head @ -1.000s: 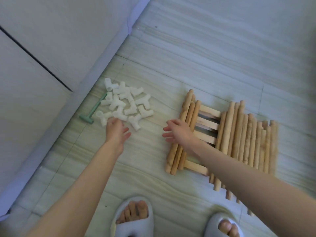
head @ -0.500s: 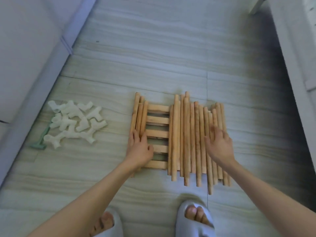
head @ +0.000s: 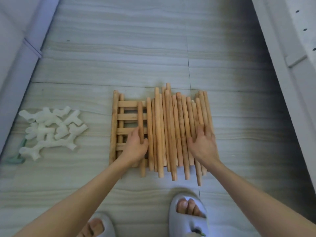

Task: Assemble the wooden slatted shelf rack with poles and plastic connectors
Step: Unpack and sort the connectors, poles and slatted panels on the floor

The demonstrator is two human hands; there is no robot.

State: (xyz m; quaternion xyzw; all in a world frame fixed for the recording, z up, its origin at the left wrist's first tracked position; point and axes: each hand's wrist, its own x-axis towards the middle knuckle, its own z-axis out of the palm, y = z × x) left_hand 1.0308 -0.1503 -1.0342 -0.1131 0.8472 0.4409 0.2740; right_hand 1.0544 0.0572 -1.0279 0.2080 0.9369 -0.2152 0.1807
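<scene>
So the wooden poles [head: 177, 134] are lying in a loose row on the tiled floor [head: 136, 48], side by side, on top of the slatted shelf panel [head: 127, 117], whose flat slats are showing at the left end of the pile. The left hand [head: 136, 146] is sitting on that slatted part with its fingers curling around one short pole [head: 140, 120], which is lying across the slats just left of the main row. The right hand [head: 203, 144] is lying flat on the right side of the row, fingers straight and spread, not grasping anything, just pressing down. The white plastic connectors [head: 51, 130] are sitting in a heap over toward the left edge of the floor, well apart from the wood, with something green [head: 14, 159] poking out underneath. Two grey slippers [head: 188, 218] are showing at the near edge.
</scene>
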